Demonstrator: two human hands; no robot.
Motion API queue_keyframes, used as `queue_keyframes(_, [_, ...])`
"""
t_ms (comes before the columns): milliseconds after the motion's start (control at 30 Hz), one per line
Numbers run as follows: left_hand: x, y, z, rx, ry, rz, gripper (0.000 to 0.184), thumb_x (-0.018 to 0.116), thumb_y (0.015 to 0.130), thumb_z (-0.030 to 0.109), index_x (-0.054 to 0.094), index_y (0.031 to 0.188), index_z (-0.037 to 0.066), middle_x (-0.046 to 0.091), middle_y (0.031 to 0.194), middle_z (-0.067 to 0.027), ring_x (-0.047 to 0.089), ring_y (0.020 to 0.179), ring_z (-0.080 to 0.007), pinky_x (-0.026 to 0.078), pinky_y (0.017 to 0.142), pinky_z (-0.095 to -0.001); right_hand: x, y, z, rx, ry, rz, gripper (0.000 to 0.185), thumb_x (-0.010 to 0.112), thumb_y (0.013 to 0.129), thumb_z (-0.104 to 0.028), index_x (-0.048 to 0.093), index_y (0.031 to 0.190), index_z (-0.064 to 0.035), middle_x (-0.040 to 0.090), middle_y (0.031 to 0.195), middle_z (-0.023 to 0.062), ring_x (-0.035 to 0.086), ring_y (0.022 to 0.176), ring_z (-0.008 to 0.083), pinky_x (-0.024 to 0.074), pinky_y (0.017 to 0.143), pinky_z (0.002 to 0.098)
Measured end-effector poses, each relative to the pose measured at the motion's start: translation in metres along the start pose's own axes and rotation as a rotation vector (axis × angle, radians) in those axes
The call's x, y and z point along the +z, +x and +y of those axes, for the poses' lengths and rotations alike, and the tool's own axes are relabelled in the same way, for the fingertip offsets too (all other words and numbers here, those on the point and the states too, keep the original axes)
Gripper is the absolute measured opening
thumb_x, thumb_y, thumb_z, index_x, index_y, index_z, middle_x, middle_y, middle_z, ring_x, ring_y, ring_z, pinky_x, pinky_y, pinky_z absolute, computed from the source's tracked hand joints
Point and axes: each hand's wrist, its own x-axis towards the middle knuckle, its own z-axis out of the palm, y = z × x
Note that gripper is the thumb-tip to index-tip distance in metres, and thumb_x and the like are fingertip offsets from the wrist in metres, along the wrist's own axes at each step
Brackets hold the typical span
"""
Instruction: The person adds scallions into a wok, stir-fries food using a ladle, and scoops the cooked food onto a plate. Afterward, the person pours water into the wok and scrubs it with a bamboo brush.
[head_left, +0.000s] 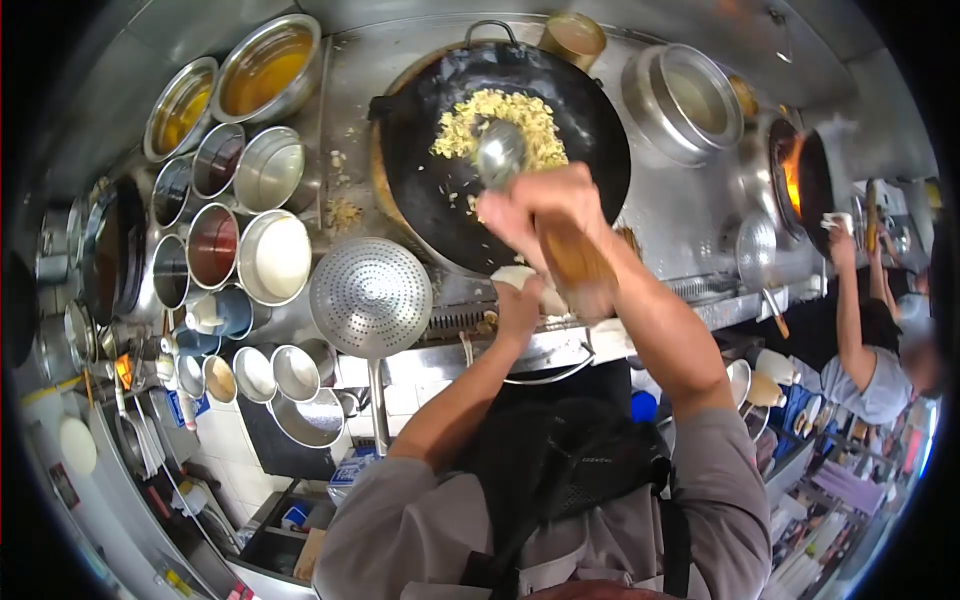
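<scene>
My right hand [548, 208] is closed around the wooden handle [575, 262] of a ladle. The metal ladle bowl [501, 152] rests among chopped yellow food, perhaps egg fried rice [515, 108], inside a large black wok [415, 150]. Close to the wok's near rim, my left hand [518, 310] is closed on a pale folded cloth [514, 275]. Whether the cloth wraps a wok handle underneath is hidden. Some bits of food are scattered lower on the wok's near wall.
A perforated strainer [371, 296] lies left of the wok. Beyond it stand several metal seasoning pots [273, 258] and bowls of yellow liquid [265, 75]. Stacked pots [690, 105] are at right. Farther right, a co-worker [868, 375] stands by another wok [815, 180] near a flame [791, 175].
</scene>
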Motion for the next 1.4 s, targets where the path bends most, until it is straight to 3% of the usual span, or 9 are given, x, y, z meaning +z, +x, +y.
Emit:
queue_keyframes(233, [0.001, -0.002, -0.008, 0.040, -0.065, 0.029, 0.027, 0.064, 0.095, 0.012, 0.050, 0.113, -0.002, 0.063, 0.102, -0.0107, 0.062, 0.086, -0.0155, 0.051, 0.073, -0.0305, -0.026, -0.105, 0.002, 0.645, -0.381, 0.139, 0.029, 0.065, 0.096, -0.024, 0.055, 0.076, -0.0069, 0.057, 0.064, 0.0040, 0.059, 0.061, 0.0211, 0.0471, 0.057, 0.0328])
queue_keyframes(400, [0.004, 0.004, 0.004, -0.014, -0.155, 0.040, 0.037, 0.062, 0.095, 0.006, 0.046, 0.128, 0.001, 0.061, 0.113, -0.0107, 0.063, 0.098, -0.0185, 0.054, 0.079, -0.0333, -0.078, -0.030, -0.009, 0.237, 0.394, 0.725, 0.039, 0.065, 0.102, -0.019, 0.046, 0.070, -0.0081, 0.053, 0.056, 0.0009, 0.043, 0.048, 0.0066, 0.0344, 0.043, 0.0279])
queue_keyframes(467, [0.009, 0.001, 0.004, 0.105, -0.144, 0.127, 0.012, 0.063, 0.093, 0.009, 0.057, 0.098, 0.000, 0.063, 0.089, -0.0080, 0.061, 0.076, -0.0138, 0.049, 0.064, -0.0296, -0.054, -0.047, 0.033, 0.297, 0.095, 0.896, 0.040, 0.064, 0.103, -0.021, 0.040, 0.073, -0.0098, 0.049, 0.055, 0.0002, 0.044, 0.047, 0.0076, 0.0367, 0.043, 0.0272])
queue_keyframes(600, [0.011, -0.003, 0.034, -0.042, -0.079, 0.049, 0.010, 0.060, 0.093, 0.010, 0.059, 0.090, 0.001, 0.058, 0.072, -0.0033, 0.053, 0.053, -0.0121, 0.040, 0.045, -0.0301, -0.056, -0.014, 0.054, 0.438, 0.355, 0.782, 0.043, 0.064, 0.103, -0.021, 0.039, 0.069, -0.0106, 0.042, 0.054, -0.0003, 0.039, 0.045, 0.0108, 0.0363, 0.045, 0.0313])
queue_keyframes(700, [-0.001, 0.005, 0.019, -0.124, -0.029, -0.034, 0.036, 0.061, 0.090, 0.003, 0.047, 0.123, 0.000, 0.060, 0.110, -0.0118, 0.063, 0.095, -0.0207, 0.053, 0.078, -0.0342, -0.105, 0.020, 0.064, 0.284, 0.231, 1.031, 0.045, 0.065, 0.102, -0.024, 0.042, 0.066, -0.0114, 0.041, 0.053, -0.0021, 0.038, 0.043, 0.0111, 0.0345, 0.043, 0.0320])
queue_keyframes(800, [0.008, 0.000, 0.019, -0.046, -0.127, 0.093, 0.010, 0.060, 0.089, 0.007, 0.063, 0.093, -0.002, 0.066, 0.086, -0.0085, 0.063, 0.071, -0.0161, 0.050, 0.060, -0.0310, -0.064, 0.010, 0.106, 0.354, 0.419, 0.961, 0.045, 0.065, 0.102, -0.026, 0.042, 0.066, -0.0113, 0.041, 0.053, -0.0019, 0.037, 0.043, 0.0112, 0.0337, 0.042, 0.0322])
queue_keyframes(933, [0.009, 0.003, 0.013, 0.036, -0.151, 0.123, 0.014, 0.060, 0.089, 0.006, 0.061, 0.100, -0.002, 0.066, 0.091, -0.0095, 0.064, 0.077, -0.0174, 0.052, 0.065, -0.0325, -0.074, 0.031, 0.048, 0.587, 0.294, 0.842, 0.040, 0.069, 0.100, -0.023, 0.047, 0.068, -0.0110, 0.047, 0.055, -0.0011, 0.042, 0.042, 0.0101, 0.0361, 0.041, 0.0295])
queue_keyframes(1067, [0.002, 0.006, 0.014, -0.070, -0.048, 0.023, 0.033, 0.062, 0.089, 0.003, 0.048, 0.120, 0.000, 0.062, 0.108, -0.0126, 0.064, 0.090, -0.0211, 0.054, 0.072, -0.0336, -0.086, 0.046, 0.088, 0.348, 0.365, 1.098, 0.043, 0.070, 0.099, -0.025, 0.047, 0.066, -0.0105, 0.048, 0.055, -0.0011, 0.046, 0.044, 0.0101, 0.0378, 0.042, 0.0291])
queue_keyframes(1400, [0.000, 0.012, 0.007, -0.108, -0.272, 0.078, 0.035, 0.065, 0.086, 0.001, 0.049, 0.117, 0.000, 0.063, 0.102, -0.0126, 0.067, 0.086, -0.0237, 0.056, 0.071, -0.0365, -0.080, -0.063, 0.060, 0.289, 0.570, 0.823, 0.041, 0.070, 0.099, -0.026, 0.051, 0.066, -0.0103, 0.055, 0.058, -0.0010, 0.045, 0.044, 0.0077, 0.0362, 0.041, 0.0278])
